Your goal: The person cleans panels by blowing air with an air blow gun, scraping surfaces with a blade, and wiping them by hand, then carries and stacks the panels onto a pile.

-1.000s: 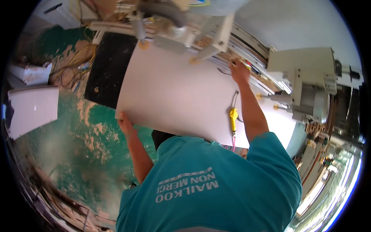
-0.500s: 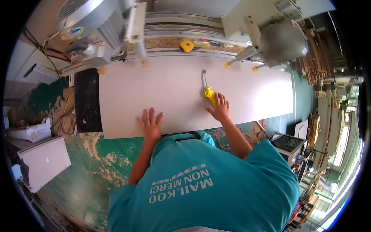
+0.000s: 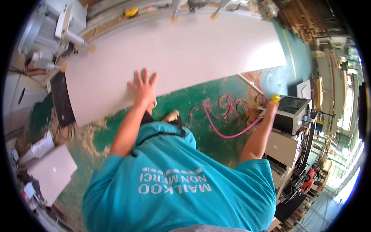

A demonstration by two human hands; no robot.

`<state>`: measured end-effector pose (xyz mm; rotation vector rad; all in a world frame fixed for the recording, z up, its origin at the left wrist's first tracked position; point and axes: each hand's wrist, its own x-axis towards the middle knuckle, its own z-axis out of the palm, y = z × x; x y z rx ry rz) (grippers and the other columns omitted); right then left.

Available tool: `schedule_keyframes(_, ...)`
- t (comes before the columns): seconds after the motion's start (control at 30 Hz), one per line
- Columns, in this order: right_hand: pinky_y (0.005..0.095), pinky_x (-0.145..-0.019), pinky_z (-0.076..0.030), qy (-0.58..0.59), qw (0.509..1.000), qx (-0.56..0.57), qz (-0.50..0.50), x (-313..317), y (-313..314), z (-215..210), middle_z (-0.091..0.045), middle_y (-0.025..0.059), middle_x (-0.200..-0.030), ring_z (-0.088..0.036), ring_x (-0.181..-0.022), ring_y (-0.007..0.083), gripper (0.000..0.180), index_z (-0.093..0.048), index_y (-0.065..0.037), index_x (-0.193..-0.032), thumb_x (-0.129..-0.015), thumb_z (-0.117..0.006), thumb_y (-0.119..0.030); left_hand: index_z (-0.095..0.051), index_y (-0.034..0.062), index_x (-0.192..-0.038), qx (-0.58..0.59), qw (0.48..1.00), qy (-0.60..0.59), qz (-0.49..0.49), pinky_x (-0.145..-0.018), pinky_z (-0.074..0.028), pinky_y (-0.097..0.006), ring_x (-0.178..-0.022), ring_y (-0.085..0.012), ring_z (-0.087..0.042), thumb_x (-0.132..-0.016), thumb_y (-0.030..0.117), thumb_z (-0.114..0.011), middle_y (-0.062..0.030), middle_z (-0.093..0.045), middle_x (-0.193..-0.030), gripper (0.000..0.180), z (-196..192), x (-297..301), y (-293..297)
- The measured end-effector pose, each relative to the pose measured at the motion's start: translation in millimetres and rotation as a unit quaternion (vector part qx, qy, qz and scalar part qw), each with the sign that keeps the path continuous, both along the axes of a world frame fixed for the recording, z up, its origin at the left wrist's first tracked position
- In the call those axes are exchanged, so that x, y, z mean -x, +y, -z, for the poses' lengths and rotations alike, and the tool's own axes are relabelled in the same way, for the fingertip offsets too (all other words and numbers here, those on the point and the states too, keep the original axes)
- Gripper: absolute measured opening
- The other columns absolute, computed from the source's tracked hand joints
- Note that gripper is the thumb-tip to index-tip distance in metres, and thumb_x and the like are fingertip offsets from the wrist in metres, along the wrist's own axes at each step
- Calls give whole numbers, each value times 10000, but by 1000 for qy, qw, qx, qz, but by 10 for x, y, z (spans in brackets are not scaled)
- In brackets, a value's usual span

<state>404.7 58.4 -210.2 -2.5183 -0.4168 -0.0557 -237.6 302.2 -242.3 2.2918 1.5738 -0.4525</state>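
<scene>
A long pale panel [image 3: 185,50] lies across the machine bed. My left hand [image 3: 145,91] rests on its near part, open, with the fingers spread. Out to the right, past the panel's near edge, my right hand [image 3: 271,108] is closed on a yellow air blow gun [image 3: 275,98]. Only the gun's yellow body shows; motion blurs it and the fingers. A pink hose [image 3: 220,133] loops over the floor and runs up toward my right forearm, where its end is hidden.
Clamp rods with yellowish pads [image 3: 174,19] stand along the panel's far edge. A yellow tape measure [image 3: 131,12] lies behind it. A dark board [image 3: 62,100] adjoins the left end. White cabinets [image 3: 284,143] stand at right; sawdust covers parts of the green floor [image 3: 174,92].
My right hand has picked the blow gun up off the panel and swung it right, over the floor. The view has shifted right. My left hand stays spread on the panel.
</scene>
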Motion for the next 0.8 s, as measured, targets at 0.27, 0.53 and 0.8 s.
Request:
schedule_keyframes(0.27, 269, -532, -419, 336, 927, -166, -33, 1285, -548, -638, -658, 97, -951, -667, -811, 178, 534, -498, -134, -1293, -943, -509, -538, -14, 408, -1515, 72, 993, 88, -36, -994, -158, -806, -1449, -422, 86, -658, 214, -783, -67, 134, -1599, 1167, 32, 26, 26)
schedule_keyframes(0.53, 232, -441, -403, 515, 819, -212, -138, 2439, -569, -194, -641, 91, -907, -563, -614, 118, 390, -472, -140, -1269, -997, -452, -420, 57, 393, -1513, 88, 990, 104, -29, -1000, -163, -795, -1446, -415, 125, -614, 323, -831, -63, 209, -1584, 1265, -144, -28, -137)
schedule_keyframes(0.8, 218, -494, -369, 530, 787, -144, -279, 2567, 75, -459, -660, 82, -930, -665, -728, 142, 399, -417, -153, -1352, -1018, -424, -373, 61, 403, -1510, 93, 990, 104, -29, -1006, -144, -798, -1445, -401, 146, -635, 321, -823, -47, 218, -1581, 1247, -233, -144, -161)
